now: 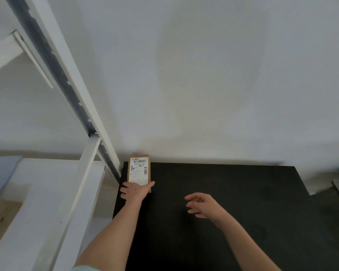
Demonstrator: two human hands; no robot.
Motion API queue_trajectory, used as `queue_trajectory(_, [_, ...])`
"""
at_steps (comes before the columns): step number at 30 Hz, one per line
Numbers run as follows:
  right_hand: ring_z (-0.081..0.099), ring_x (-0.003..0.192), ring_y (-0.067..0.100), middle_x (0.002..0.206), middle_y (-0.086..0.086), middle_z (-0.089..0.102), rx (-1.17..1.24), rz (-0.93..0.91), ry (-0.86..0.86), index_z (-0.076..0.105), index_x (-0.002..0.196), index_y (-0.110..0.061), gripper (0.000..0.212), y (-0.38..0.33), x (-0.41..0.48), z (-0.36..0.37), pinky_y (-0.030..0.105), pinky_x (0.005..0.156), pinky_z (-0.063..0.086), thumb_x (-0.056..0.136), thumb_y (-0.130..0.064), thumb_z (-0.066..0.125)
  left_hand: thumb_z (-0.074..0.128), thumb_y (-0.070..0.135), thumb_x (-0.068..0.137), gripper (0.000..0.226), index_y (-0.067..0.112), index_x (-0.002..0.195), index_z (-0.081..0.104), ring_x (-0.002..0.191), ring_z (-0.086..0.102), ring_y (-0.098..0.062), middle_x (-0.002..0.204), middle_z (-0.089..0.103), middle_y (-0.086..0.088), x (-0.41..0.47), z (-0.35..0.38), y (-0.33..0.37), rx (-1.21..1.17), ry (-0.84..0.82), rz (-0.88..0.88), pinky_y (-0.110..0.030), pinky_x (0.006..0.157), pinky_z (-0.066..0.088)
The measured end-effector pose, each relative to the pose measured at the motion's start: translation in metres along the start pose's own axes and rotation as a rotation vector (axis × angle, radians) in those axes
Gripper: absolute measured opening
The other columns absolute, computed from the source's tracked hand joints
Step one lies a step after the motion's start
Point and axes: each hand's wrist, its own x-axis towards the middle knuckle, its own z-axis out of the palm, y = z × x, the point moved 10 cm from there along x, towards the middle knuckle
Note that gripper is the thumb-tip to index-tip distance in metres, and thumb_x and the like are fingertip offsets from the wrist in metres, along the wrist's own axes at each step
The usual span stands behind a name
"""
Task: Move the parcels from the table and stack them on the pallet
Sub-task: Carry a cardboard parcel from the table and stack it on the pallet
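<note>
Nearest: both forearms reach out over the black surface (233, 202), wide, flat and bare apart from one item. Can't tell if this is the table or the pallet.

Right hand (201, 206) hovers above the middle of the surface, fingers loosely curled, holding nothing and touching nothing. Probably idle, or ready to steady the load.

Left hand (136, 190) is further out, gripping the near end of the parcel (139, 169). Thumb lies at its right edge, fingers are splayed off its left edge. One hand is enough, judging by how small and flat the box looks.

The parcel is brown card with its white label (139, 170) face up, long side pointing away from the person. It sits at the far-left corner of the surface, far end against or just beside the wall (204, 75). Can't tell whether it rests flat or is slightly lifted. The corner spot makes sense as a stack start if this is the pallet, and the two edges would help square it.

Room: tight on the left, where the white shelf upright (67, 79) stands just beside that corner, so the left-hand fingers have little clearance. The wall blocks the far side. Open room lies right and toward the person. A brown item (2, 218) sits on the shelf at lower left, too blurred to identify
</note>
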Motion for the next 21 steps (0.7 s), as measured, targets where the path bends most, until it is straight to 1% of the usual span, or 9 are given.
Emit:
queue_trajectory(3, [0.067, 0.096, 0.013, 0.112, -0.001, 0.065, 0.008, -0.001, 0.008, 0.061, 0.111, -0.026, 0.019, -0.001, -0.001, -0.002, 0.026, 0.081, 0.053, 0.094, -0.018, 0.058, 0.079, 0.051, 0.066, 0.116, 0.003, 0.145, 0.008, 0.136, 0.023, -0.037, 0.149, 0.02, -0.02, 0.003, -0.002, -0.002, -0.023, 0.019, -0.015, -0.046, 0.112, 0.024])
queue_trajectory(6, [0.066, 0.09, 0.009, 0.113, 0.001, 0.066, 0.022, 0.003, 0.027, 0.062, 0.111, -0.024, 0.018, -0.003, -0.003, -0.003, 0.023, 0.075, 0.051, 0.095, -0.017, 0.056, 0.079, 0.049, 0.065, 0.112, 0.002, 0.142, 0.013, 0.133, 0.03, -0.037, 0.145, 0.026, -0.02, 0.004, -0.004, -0.004, -0.03, 0.032, 0.011, -0.046, 0.109, 0.03])
queue_trajectory(10, [0.067, 0.093, 0.009, 0.112, 0.0, 0.065, 0.011, -0.009, 0.018, 0.061, 0.111, -0.026, 0.018, -0.005, -0.007, -0.006, 0.023, 0.077, 0.052, 0.096, -0.018, 0.056, 0.078, 0.052, 0.064, 0.108, 0.004, 0.139, 0.017, 0.125, 0.04, -0.035, 0.139, 0.034, -0.017, 0.0, -0.001, -0.011, -0.043, 0.02, 0.079, -0.046, 0.098, 0.042])
queue_trajectory(12, [0.067, 0.096, 0.01, 0.111, -0.002, 0.065, 0.006, -0.015, 0.021, 0.061, 0.113, -0.026, 0.019, -0.005, -0.008, -0.009, 0.023, 0.078, 0.054, 0.096, -0.019, 0.055, 0.077, 0.052, 0.066, 0.108, 0.005, 0.141, 0.016, 0.124, 0.042, -0.034, 0.14, 0.035, -0.017, -0.005, 0.0, -0.015, -0.09, 0.005, 0.085, -0.045, 0.096, 0.042])
queue_trajectory(14, [0.067, 0.097, 0.009, 0.112, -0.003, 0.065, 0.01, -0.022, 0.021, 0.061, 0.114, -0.026, 0.02, -0.006, -0.01, -0.009, 0.024, 0.08, 0.053, 0.095, -0.019, 0.056, 0.075, 0.049, 0.07, 0.102, 0.005, 0.142, 0.018, 0.124, 0.044, -0.033, 0.139, 0.038, -0.017, -0.014, 0.006, -0.016, -0.167, -0.042, 0.08, -0.044, 0.098, 0.041])
queue_trajectory(17, [0.066, 0.098, 0.008, 0.112, -0.003, 0.064, 0.033, -0.039, 0.019, 0.059, 0.119, -0.027, 0.025, -0.01, -0.012, -0.006, 0.027, 0.085, 0.053, 0.094, -0.021, 0.058, 0.074, 0.042, 0.073, 0.086, 0.009, 0.138, 0.03, 0.112, 0.053, -0.029, 0.131, 0.048, -0.014, -0.041, 0.023, -0.015, -0.229, -0.179, 0.134, -0.044, 0.097, 0.045])
queue_trajectory(19, [0.063, 0.102, 0.009, 0.114, -0.004, 0.061, 0.037, -0.055, 0.033, 0.054, 0.126, -0.026, 0.036, -0.015, -0.015, -0.002, 0.032, 0.091, 0.053, 0.091, -0.025, 0.062, 0.074, 0.038, 0.074, 0.08, 0.012, 0.136, 0.032, 0.112, 0.054, -0.026, 0.13, 0.049, -0.011, -0.066, 0.035, -0.016, -0.2, -0.258, 0.205, -0.041, 0.098, 0.045])
queue_trajectory(21, [0.058, 0.109, 0.012, 0.122, -0.002, 0.057, -0.02, -0.081, 0.085, 0.045, 0.134, -0.026, 0.052, -0.02, -0.017, 0.001, 0.036, 0.096, 0.051, 0.087, -0.032, 0.067, 0.074, 0.032, 0.076, 0.074, 0.014, 0.135, 0.033, 0.117, 0.051, -0.023, 0.133, 0.048, -0.008, -0.09, 0.045, -0.016, -0.184, -0.31, 0.294, -0.035, 0.097, 0.043])
